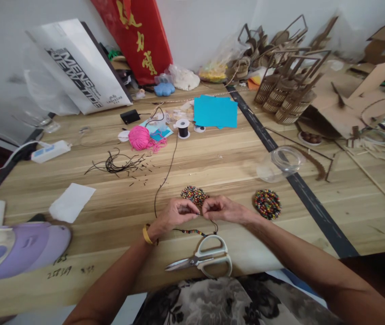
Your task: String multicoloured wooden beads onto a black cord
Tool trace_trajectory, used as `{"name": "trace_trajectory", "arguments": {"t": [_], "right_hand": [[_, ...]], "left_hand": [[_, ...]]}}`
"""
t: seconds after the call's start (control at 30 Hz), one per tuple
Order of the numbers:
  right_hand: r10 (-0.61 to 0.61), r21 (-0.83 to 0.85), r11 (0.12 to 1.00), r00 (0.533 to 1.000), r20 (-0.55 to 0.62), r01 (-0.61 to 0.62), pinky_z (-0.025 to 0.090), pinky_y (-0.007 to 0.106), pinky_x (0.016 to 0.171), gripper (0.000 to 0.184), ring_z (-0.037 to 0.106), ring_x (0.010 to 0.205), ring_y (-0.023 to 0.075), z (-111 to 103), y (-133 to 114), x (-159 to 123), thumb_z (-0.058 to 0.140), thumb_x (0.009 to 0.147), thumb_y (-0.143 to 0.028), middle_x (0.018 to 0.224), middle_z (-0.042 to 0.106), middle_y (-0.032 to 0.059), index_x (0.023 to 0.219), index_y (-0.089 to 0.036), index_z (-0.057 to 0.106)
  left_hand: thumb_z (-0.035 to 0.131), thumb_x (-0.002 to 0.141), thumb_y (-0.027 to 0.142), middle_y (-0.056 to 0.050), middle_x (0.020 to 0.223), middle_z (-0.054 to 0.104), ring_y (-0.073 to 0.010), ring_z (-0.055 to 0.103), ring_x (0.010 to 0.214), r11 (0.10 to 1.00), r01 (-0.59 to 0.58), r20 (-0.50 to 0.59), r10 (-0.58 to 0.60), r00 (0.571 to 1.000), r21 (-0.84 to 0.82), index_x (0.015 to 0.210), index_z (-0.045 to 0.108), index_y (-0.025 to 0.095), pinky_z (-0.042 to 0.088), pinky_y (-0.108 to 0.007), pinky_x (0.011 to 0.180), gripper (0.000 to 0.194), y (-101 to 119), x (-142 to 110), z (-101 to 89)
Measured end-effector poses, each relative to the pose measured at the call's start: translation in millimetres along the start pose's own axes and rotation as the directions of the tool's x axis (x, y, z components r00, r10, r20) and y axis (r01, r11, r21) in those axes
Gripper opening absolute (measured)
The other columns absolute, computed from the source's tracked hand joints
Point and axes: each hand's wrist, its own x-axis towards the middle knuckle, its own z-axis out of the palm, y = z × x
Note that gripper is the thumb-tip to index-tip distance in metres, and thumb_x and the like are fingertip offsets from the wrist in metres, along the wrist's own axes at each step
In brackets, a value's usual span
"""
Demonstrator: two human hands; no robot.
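Observation:
My left hand (179,213) and my right hand (220,209) meet fingertip to fingertip above the table, both pinching a thin black cord. A short beaded strand (193,232) of many colours hangs on that cord below my hands. Just beyond my fingers lies a pile of multicoloured beads (194,194). Scissors (209,258) with white handles rest near the table's front edge, blades pointing left. A round bundle of beaded strands (267,204) sits to the right of my right hand. From a spool of black cord (183,130), a line runs down toward my left hand.
Cut black cords (114,163) and a pink yarn ball (140,137) lie at the left. Blue sheets (215,111) are at the back. A clear plastic container (280,162) stands right, near small brown lanterns (284,97). A purple device (26,248) occupies the left front.

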Motion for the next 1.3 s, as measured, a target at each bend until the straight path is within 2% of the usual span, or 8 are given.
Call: {"name": "trace_trajectory", "arguments": {"t": [0.47,1.3], "right_hand": [[0.014,0.030,0.999,1.000,0.009,-0.015,0.031,0.021,0.054,0.008,0.040,0.057,0.0068,-0.2,1.4,0.9,0.061,0.075,-0.020,0.063,0.051,-0.0035,0.075,-0.012,0.059],[0.016,0.013,1.000,1.000,0.012,-0.016,0.030,0.020,0.054,0.011,0.040,0.056,0.0066,0.3,0.0,0.8,0.060,0.076,-0.023,0.062,0.049,-0.0045,0.075,-0.012,0.058]], "left_hand": [[0.076,0.063,0.020,-0.004,0.073,0.068,-0.0095,0.061,0.065,1.000,-0.006,0.002,0.007,1.000,-0.025,0.075,0.068,0.009,0.047,-0.020,0.066,0.018,1.3,0.6,1.4],[0.077,0.065,0.025,-0.005,0.072,0.068,-0.0106,0.061,0.065,0.999,-0.038,0.008,0.038,0.999,0.031,0.075,0.069,0.009,0.049,-0.021,0.066,0.021,3.9,0.0,1.7]]}}
